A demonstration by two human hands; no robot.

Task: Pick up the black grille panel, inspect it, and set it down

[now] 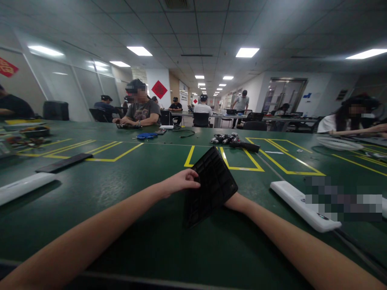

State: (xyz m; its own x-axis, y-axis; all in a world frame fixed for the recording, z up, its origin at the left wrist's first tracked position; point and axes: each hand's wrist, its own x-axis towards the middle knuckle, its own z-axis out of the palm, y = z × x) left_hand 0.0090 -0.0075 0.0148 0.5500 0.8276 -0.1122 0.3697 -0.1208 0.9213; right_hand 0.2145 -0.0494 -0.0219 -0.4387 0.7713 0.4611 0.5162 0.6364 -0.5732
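Note:
A black compartmented plastic tray (pixel 216 179) is tilted up above the green table, its divided face toward me. My right hand (pixel 235 201) grips it from behind at the lower right edge, and the tray hides most of those fingers. At the tray's left side, my left hand (pixel 183 180) has its fingers curled, the tips in front of the tray's face. Whether those fingertips pinch a small piece or touch the tray, I cannot make out.
White power strips (pixel 305 205) lie to the right and left (pixel 27 187). Black-and-silver parts (pixel 225 139) and a dark cylinder (pixel 246 146) sit ahead. Yellow tape outlines mark the green table (pixel 145 249). A person (pixel 142 106) works across it, another (pixel 347 121) at far right.

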